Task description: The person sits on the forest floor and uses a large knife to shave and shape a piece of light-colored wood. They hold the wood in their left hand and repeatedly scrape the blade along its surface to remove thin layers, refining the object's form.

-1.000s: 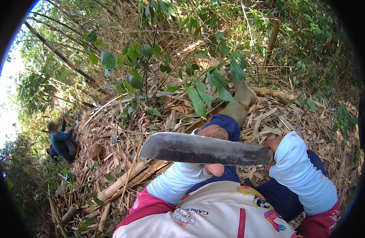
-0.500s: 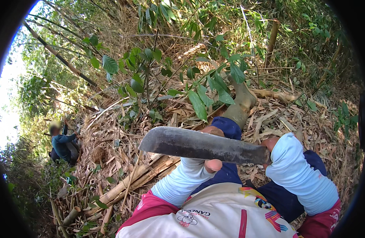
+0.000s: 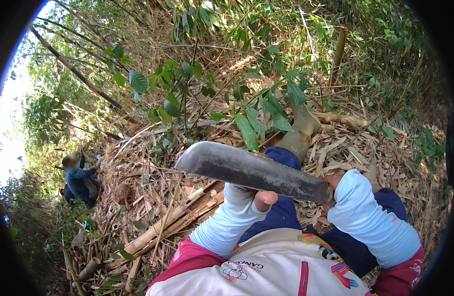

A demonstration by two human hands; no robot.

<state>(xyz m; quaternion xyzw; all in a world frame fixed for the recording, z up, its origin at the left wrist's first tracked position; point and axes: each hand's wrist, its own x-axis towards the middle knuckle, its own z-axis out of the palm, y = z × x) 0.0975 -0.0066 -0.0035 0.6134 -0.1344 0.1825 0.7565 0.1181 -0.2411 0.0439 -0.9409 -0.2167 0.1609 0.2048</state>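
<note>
A machete (image 3: 251, 170) with a broad dark blade lies across the space before my body, its blunt rounded tip to the left. My right hand (image 3: 334, 181), wrapped at the blade's base, is closed on it; the handle itself is hidden by the hand and a light blue sleeve. Below the blade's lower edge shows the thumb of my left hand (image 3: 265, 200). The blade covers that hand's other fingers, so whether they grip anything cannot be made out.
Split bamboo lengths (image 3: 170, 222) lie on dry leaves at the left. A leafy green sapling (image 3: 246, 130) rises ahead, beside my rubber boot (image 3: 302, 129). Further left, another person (image 3: 78, 178) crouches near brush. A cut stump (image 3: 339, 54) stands at the back right.
The machete has tilted, its tip rising and its base dipping slightly. Skin seen above the blade before is now mostly covered. My left hand has shifted up a little.
</note>
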